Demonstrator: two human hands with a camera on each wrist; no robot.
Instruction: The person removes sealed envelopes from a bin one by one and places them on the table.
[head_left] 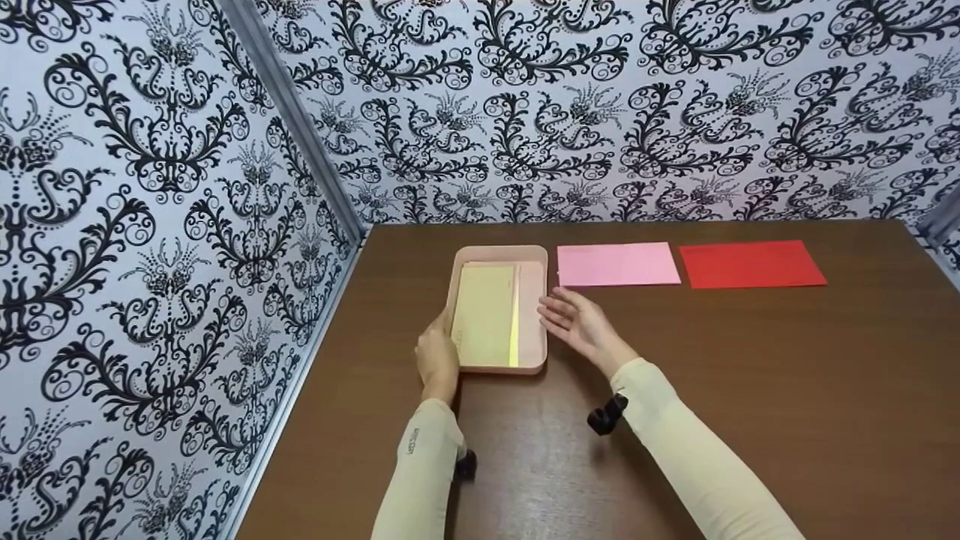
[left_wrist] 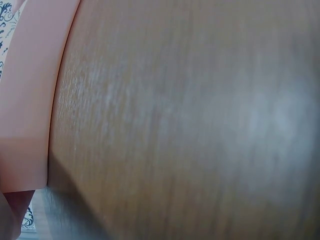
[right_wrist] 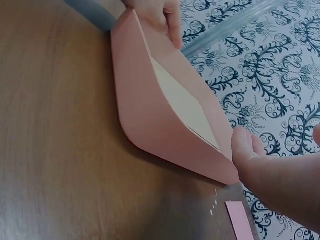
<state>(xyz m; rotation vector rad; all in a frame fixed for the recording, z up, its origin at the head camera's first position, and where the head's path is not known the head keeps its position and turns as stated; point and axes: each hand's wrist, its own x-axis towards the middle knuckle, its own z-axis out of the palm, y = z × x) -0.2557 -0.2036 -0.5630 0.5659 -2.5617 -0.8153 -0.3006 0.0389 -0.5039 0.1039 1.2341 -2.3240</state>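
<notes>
A pink rectangular tray (head_left: 499, 370) sits on the brown table. Inside lies a pale yellow envelope (head_left: 484, 315), and a narrow bright yellow strip (head_left: 514, 330) shows along its right edge. My left hand (head_left: 437, 356) grips the tray's left wall, its fingers partly hidden by it. At the right wall, my right hand (head_left: 585, 326) has its fingers extended, their tips at the rim. In the right wrist view that hand (right_wrist: 280, 175) is beside the tray wall (right_wrist: 150, 115), with the left hand (right_wrist: 152, 15) at the opposite side.
To the right of the tray, a pink envelope (head_left: 619, 264) and a red envelope (head_left: 752, 264) lie in a row near the back of the table (head_left: 720, 390). Patterned black-and-white walls (head_left: 555, 112) rise behind and on the left.
</notes>
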